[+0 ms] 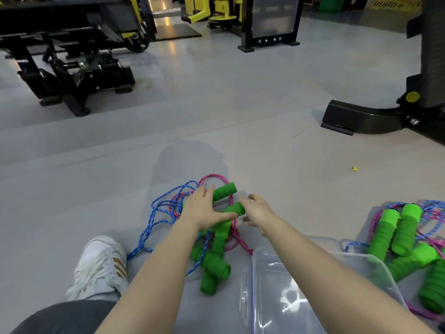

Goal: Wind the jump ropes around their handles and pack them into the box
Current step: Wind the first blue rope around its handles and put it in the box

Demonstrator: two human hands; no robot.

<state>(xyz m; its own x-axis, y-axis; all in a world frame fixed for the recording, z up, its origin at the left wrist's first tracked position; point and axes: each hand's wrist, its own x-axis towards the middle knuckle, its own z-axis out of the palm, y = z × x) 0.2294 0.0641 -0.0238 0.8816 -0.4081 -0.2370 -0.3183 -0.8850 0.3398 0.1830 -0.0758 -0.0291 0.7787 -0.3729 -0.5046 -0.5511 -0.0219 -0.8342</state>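
A tangle of blue rope (156, 218) and pink rope (237, 233) with several green foam handles lies on the grey floor in front of me. My left hand (204, 208) reaches over the pile with fingers spread and straight, just touching a green handle (224, 191). My right hand (257, 212) hovers beside a second green handle (234, 208), fingers loosely extended, holding nothing. A clear plastic box (284, 285) stands at the lower right, partly under my right forearm. More green handles with rope (397, 235) lie to the right of the box.
My white shoe (101, 266) and dark trouser leg sit at the lower left. Black and yellow gym machines (72, 66) stand at the back left, and a black machine base (361, 116) at the right. A small yellow scrap (354, 168) lies on the floor.
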